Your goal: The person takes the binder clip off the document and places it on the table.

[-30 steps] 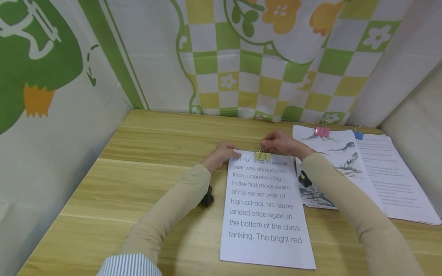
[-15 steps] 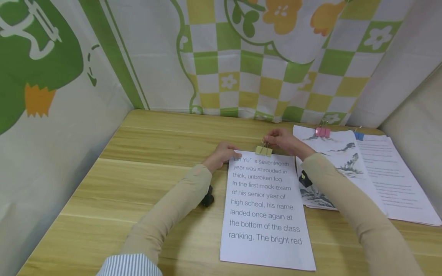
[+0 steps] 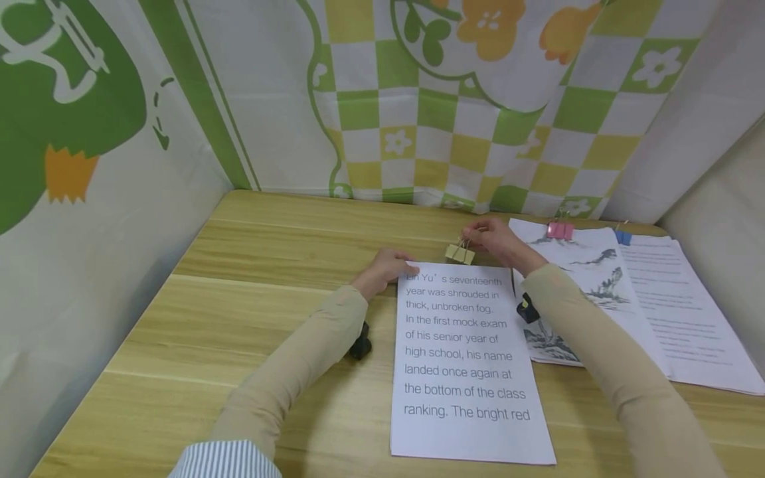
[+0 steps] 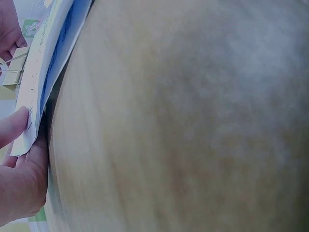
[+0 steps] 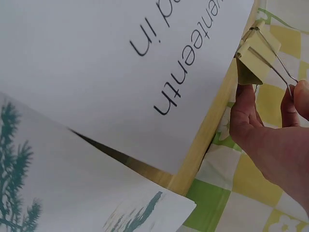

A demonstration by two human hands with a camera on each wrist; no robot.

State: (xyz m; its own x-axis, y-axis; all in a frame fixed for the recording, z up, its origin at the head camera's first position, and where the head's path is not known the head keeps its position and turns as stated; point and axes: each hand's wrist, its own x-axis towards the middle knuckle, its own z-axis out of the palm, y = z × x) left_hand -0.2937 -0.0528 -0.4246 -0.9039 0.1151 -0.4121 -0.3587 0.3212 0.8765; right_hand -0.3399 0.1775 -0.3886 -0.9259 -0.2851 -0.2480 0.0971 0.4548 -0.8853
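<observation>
**Pinching at two spots along the top edge!**

Holding the yellow binder clip [image 3: 460,255] by its wire handles with the right hand [image 3: 499,242], up at the top of the printed stack [image 3: 466,372]. Pinching those wires between thumb and fingers, and in the right wrist view reaching in just under the clip body with another finger. So close to the rim of the paper here! Seen just past it from the head; cannot tell contact from a sliver of gap.

Over to the left hand [image 3: 385,269], gripping the top left corner of that same stack, with thumb above and fingers tucked underneath, plain to see from the left wrist. Pinching several sheets at once, with their edges slightly parted on that side.

Set on the wooden table [image 3: 239,318], with large print facing up, running down to "The bright red".

Across to the right, to the ink-landscape stack [image 3: 597,285] with its pink clip [image 3: 560,231], partly covering the small-print stack [image 3: 687,305] with its blue clip [image 3: 623,237]. Crossing over that landscape with the right beige sleeve [image 3: 621,378], and angling in from below with the left beige sleeve [image 3: 305,338]. Backed, beyond the table, by a checked cloth [image 3: 436,99] in green, yellow and white.
</observation>
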